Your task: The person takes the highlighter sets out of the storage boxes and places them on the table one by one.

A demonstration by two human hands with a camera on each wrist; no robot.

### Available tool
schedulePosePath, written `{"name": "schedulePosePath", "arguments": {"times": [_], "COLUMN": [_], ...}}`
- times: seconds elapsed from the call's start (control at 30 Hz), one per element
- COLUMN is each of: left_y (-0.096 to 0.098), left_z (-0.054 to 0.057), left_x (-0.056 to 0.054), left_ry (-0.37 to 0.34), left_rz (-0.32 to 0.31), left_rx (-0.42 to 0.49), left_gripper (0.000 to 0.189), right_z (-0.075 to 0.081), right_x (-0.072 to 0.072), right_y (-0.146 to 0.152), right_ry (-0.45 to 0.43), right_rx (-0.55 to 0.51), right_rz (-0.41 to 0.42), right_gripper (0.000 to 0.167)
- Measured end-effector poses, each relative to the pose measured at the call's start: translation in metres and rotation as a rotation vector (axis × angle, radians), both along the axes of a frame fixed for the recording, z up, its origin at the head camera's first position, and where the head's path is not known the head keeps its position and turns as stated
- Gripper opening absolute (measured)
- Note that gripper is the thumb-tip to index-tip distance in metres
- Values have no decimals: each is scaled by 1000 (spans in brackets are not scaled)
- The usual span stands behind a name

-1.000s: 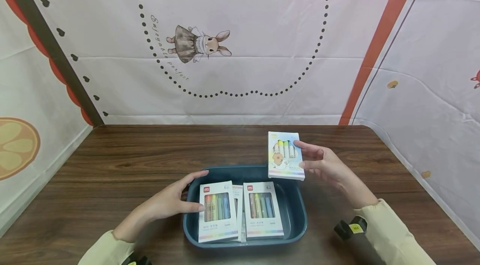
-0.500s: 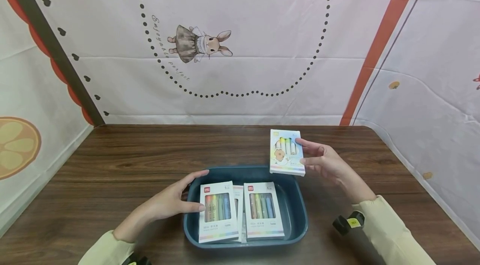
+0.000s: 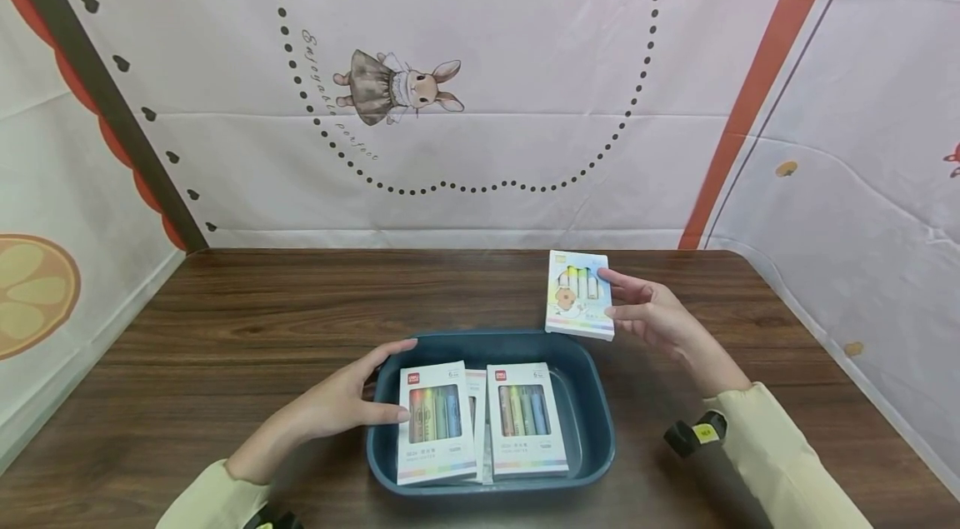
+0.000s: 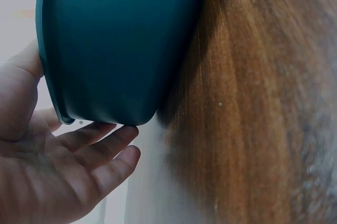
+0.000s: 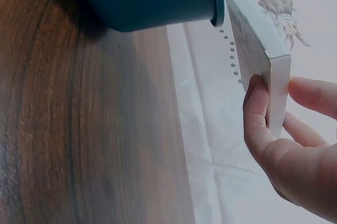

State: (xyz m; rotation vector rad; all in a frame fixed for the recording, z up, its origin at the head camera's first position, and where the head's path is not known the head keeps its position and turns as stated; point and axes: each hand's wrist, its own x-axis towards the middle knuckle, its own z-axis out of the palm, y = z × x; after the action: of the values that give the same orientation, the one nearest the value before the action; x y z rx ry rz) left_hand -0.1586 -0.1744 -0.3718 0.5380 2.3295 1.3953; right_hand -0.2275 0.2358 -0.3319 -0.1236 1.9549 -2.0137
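Note:
My right hand (image 3: 658, 314) pinches a white box of highlighters (image 3: 573, 322) by its right edge, thumb on one face and fingers on the other. The box hangs tilted just behind the far right corner of the blue plastic bin (image 3: 604, 429). At the bin's left end, my left hand (image 3: 330, 402) holds its wall, thumb over the rim and other fingers against the outside, as the left wrist view shows. Inside the bin lie a left highlighter box (image 3: 437, 450) and a right highlighter box (image 3: 528, 450). Another white box (image 3: 478, 429) is partly hidden between them.
The bin stands on a dark wood table (image 3: 300, 296) near its front edge. A pale printed cloth (image 3: 525, 79) hangs behind the table and on both sides. A dark wrist device (image 3: 696, 434) sits on the right sleeve.
My right hand has moved slightly away and to the right with the highlighter box, from over the bin's far rim to beyond it. My left hand and the bin stay put.

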Motion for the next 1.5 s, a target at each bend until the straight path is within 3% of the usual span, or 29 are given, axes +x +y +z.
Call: {"name": "schedulePosePath", "arguments": {"times": [0.63, 1.5], "left_y": [1, 0], "left_z": [1, 0], "left_x": [0, 0], "left_ry": [-6, -21], "left_rz": [16, 15], "left_rx": [-13, -6], "left_gripper": [82, 81], "right_z": [0, -13], "right_x": [-10, -27], "right_y": [7, 11], "right_ry": [-19, -40], "right_rx": [-29, 26], "right_rz": [-19, 20], "right_gripper": [68, 67]}}
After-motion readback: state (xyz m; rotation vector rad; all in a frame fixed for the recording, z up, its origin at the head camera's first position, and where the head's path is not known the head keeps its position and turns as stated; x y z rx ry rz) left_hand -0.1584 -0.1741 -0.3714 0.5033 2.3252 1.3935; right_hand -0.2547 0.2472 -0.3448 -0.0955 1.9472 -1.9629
